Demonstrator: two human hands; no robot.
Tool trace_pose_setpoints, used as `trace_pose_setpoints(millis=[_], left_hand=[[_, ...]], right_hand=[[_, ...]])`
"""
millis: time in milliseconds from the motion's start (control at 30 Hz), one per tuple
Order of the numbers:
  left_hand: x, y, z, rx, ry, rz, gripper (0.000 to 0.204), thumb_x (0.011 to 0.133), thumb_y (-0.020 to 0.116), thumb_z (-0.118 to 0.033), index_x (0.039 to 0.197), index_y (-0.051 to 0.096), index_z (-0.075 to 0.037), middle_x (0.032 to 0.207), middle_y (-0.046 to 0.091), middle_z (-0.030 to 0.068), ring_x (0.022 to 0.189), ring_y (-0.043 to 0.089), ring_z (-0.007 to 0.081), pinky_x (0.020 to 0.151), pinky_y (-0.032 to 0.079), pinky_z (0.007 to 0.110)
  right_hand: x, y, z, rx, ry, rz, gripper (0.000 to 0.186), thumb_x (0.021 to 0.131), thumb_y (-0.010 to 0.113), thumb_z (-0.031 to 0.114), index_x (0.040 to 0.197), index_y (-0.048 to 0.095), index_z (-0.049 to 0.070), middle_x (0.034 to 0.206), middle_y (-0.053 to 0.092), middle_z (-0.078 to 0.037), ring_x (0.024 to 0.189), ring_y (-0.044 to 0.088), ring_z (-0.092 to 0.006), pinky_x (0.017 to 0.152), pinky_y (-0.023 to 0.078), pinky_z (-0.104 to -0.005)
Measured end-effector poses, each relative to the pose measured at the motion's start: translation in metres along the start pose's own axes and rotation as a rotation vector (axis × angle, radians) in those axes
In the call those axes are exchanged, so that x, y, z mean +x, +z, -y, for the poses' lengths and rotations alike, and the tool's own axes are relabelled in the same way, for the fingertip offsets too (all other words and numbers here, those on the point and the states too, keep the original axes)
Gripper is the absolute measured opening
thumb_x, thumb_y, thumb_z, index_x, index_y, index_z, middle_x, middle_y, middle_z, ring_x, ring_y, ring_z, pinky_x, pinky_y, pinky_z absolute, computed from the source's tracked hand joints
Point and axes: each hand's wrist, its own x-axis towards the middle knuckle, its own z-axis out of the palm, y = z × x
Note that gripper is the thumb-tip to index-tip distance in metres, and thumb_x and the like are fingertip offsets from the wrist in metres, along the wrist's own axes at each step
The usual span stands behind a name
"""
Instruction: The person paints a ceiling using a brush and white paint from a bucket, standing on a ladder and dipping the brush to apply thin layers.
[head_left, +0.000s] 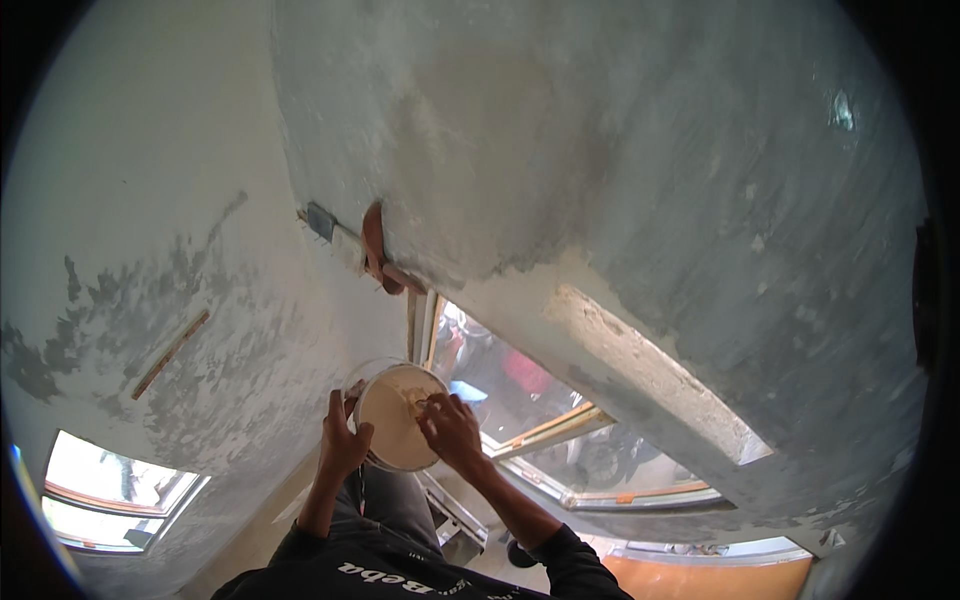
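A round white bucket [372, 452] holds a smooth beige paste or paint, and it sits in front of my body above my legs. My left hand [345, 437] is closed on the bucket's left side, thumb over the rim. Over the right part of the bucket, my right hand [450, 430] is closed with its fingers pinched together. A small yellowish piece [416, 402] shows at those fingertips, at the surface of the beige material; its kind is too small to tell.
Patchy grey plaster covers the wall [480, 140] ahead and the left wall [150, 250]. A reddish-brown curved piece [375, 245] sticks out beside a grey box [320, 220] near the corner. Below right is a window with a wooden-edged open sash [550, 428]. An orange panel [710, 580] stands lower right.
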Motion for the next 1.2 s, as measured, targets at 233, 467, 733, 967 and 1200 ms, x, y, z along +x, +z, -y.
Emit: trace_pose_setpoints(millis=[233, 467, 733, 967, 1200], left_hand=[[0.018, -0.015, 0.011, -0.023, -0.028, -0.062, 0.047, 0.074, 0.054, -0.002, 0.118, 0.039, 0.004, 0.126, 0.058, 0.0295, 0.118, 0.056, 0.0438, 0.095, 0.049, 0.046], [0.035, -0.019, 0.048, -0.08, -0.016, -0.066, 0.059, 0.072, 0.055, -0.002, 0.127, 0.037, 0.008, 0.12, 0.062, 0.0282, 0.113, 0.062, 0.0385, 0.094, 0.049, 0.04], [0.066, -0.057, 0.042, -0.107, -0.101, -0.006, 0.047, 0.074, 0.055, 0.001, 0.118, 0.04, 0.005, 0.117, 0.063, 0.031, 0.115, 0.061, 0.0394, 0.091, 0.05, 0.042], [0.083, -0.067, -0.003, -0.232, -0.09, -0.019, 0.045, 0.074, 0.059, 0.004, 0.116, 0.042, 0.005, 0.121, 0.062, 0.0277, 0.121, 0.058, 0.0324, 0.097, 0.047, 0.037], [0.016, -0.028, 0.002, -0.305, -0.164, -0.22, 0.046, 0.073, 0.057, 0.007, 0.115, 0.042, 0.005, 0.119, 0.06, 0.0243, 0.12, 0.057, 0.0294, 0.096, 0.046, 0.036]], right_hand=[[0.039, 0.036, 0.01, -0.114, 0.061, 0.437, 0.024, 0.087, 0.063, 0.023, 0.1, 0.065, 0.003, 0.103, 0.061, -0.013, 0.107, 0.056, -0.0331, 0.092, 0.048, -0.0431], [0.079, 0.053, 0.023, -0.65, -0.11, 0.936, 0.014, 0.081, 0.067, 0.019, 0.089, 0.075, 0.011, 0.097, 0.072, -0.011, 0.094, 0.069, -0.0286, 0.072, 0.054, -0.0389], [0.126, 0.017, 0.054, -0.55, -0.228, 0.757, 0.01, 0.075, 0.072, 0.021, 0.081, 0.074, 0.012, 0.083, 0.072, -0.01, 0.081, 0.07, -0.0261, 0.068, 0.054, -0.0414], [0.141, 0.016, 0.027, 0.089, -0.256, 0.503, 0.033, 0.082, 0.07, 0.037, 0.088, 0.068, 0.005, 0.087, 0.065, -0.014, 0.084, 0.064, -0.0322, 0.074, 0.05, -0.0433], [0.127, 0.011, 0.024, 0.2, -0.345, 0.468, 0.032, 0.086, 0.068, 0.035, 0.085, 0.068, 0.003, 0.084, 0.063, -0.017, 0.08, 0.063, -0.0335, 0.07, 0.048, -0.0432]])
